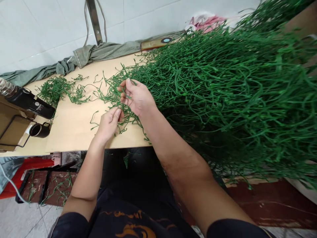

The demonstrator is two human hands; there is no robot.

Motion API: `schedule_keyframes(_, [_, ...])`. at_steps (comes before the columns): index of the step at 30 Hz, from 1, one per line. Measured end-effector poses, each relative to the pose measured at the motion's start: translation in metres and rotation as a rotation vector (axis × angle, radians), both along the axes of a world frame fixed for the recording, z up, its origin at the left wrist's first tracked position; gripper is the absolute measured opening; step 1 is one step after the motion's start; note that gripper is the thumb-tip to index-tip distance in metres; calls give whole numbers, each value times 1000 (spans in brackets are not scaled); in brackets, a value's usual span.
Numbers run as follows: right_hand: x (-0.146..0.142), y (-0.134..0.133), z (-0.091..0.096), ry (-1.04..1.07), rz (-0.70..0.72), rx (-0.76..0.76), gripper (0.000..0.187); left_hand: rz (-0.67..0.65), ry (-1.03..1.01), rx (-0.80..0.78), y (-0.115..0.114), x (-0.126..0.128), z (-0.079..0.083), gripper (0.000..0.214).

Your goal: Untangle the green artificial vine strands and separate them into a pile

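A large heap of long, thin green stalks with small buds at their tips, like flowering chives (210, 86), covers the right side of the table. My right hand (137, 96) is at the heap's left end, its thumb and fingers closed on a chive stalk. Just below and left of it, my left hand (109, 122) is closed in a pinch among loose stalks near the table's front edge. Its fingertips hide whatever they hold. A smaller pile of short chive pieces (55, 89) lies farther left, with scattered pieces between it and my hands.
A black flask (29, 100) leans at the left beside a dark mug (39, 130) and a cardboard box (12, 127). Rolled grey-green cloth (91, 54) runs along the wall, with a wooden-looking block (153, 43) on it. Below stands a brown bench (52, 186) strewn with stalks.
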State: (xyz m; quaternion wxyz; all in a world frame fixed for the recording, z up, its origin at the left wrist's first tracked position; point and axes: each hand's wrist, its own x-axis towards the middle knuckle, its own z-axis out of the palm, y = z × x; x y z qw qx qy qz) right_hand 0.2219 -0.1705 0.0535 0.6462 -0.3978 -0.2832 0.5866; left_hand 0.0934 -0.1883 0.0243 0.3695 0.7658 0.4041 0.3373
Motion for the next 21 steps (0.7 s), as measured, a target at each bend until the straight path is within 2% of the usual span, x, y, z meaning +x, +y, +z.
schedule_keyframes(4, [-4,4,0,50,-5,-9,22,-14,98,172,-15,1,0,47])
schedule_keyframes(8, [15,21,-1,29,-191,-48,24,-309,195,443,-40,6,7,46])
schedule_keyframes(10, [25,27,0,-54,-233,-17,27,-345,231,465,-46,9,11,44])
schedule_keyframes(14, [29,17,16,-254,-164,66,24,-110,419,332,-30,11,14,33])
schedule_keyframes(16, [32,7,31,-344,-192,82,20,-29,510,291,-18,7,13,26])
schedule_keyframes(18, [45,-3,43,-430,-311,90,18,46,537,277,-8,-4,9,36])
schedule_keyframes(21, [85,-9,49,-565,-524,125,21,225,564,236,0,-33,0,48])
